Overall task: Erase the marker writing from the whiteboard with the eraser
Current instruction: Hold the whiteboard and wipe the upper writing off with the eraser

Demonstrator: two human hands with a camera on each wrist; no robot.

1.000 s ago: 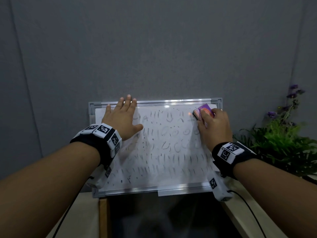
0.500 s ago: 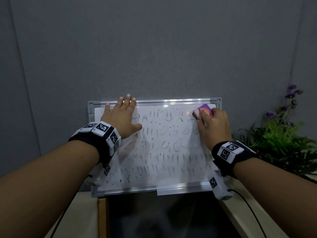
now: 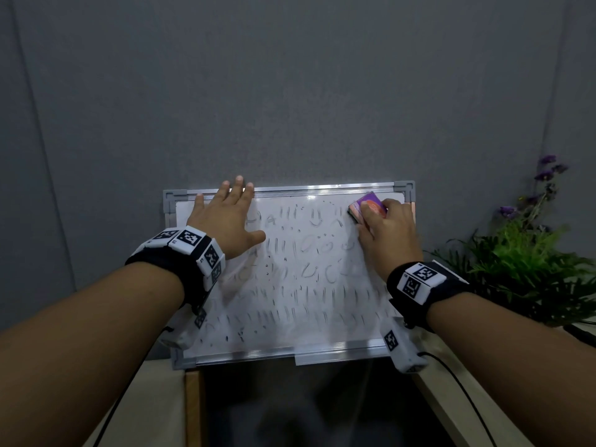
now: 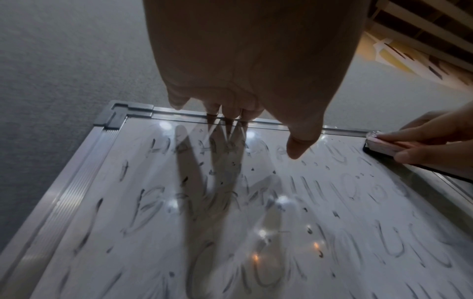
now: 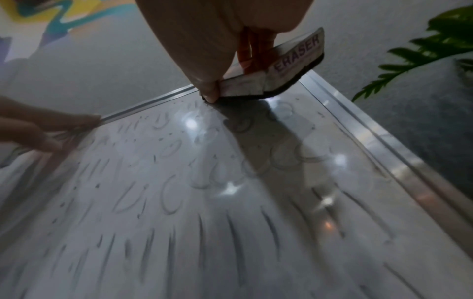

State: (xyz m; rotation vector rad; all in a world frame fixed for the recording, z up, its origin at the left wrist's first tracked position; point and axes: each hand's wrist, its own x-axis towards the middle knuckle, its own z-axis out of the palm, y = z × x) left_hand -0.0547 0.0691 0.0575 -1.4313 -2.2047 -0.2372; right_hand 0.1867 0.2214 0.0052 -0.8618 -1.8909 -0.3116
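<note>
A small whiteboard (image 3: pixel 290 330) with a silver frame leans against the grey wall, covered in smeared, half-wiped black marker strokes (image 4: pixel 256 202) (image 5: pixel 204 182). My left hand (image 3: pixel 225 217) lies flat and spread on its upper left part, fingertips reaching the top rail (image 4: pixel 268 121). My right hand (image 3: pixel 387 233) grips the purple-and-pink eraser (image 3: pixel 367 206) and presses its dark felt onto the board's top right corner. The eraser (image 5: pixel 281 72) carries the word ERASER on its side, with my thumb on its near end. From the left wrist the eraser (image 4: pixel 384 144) shows at the far right.
A green plant with purple flowers (image 3: pixel 529 253) stands right of the board. The board's bottom edge rests on a light wooden desk (image 3: pixel 154 401) with a dark opening (image 3: pixel 306 404) in front. Cables run from both wrist cameras.
My right hand has slid the eraser slightly rightward into the top right corner. The left hand has shifted a little upward, its fingertips now over the top rail.
</note>
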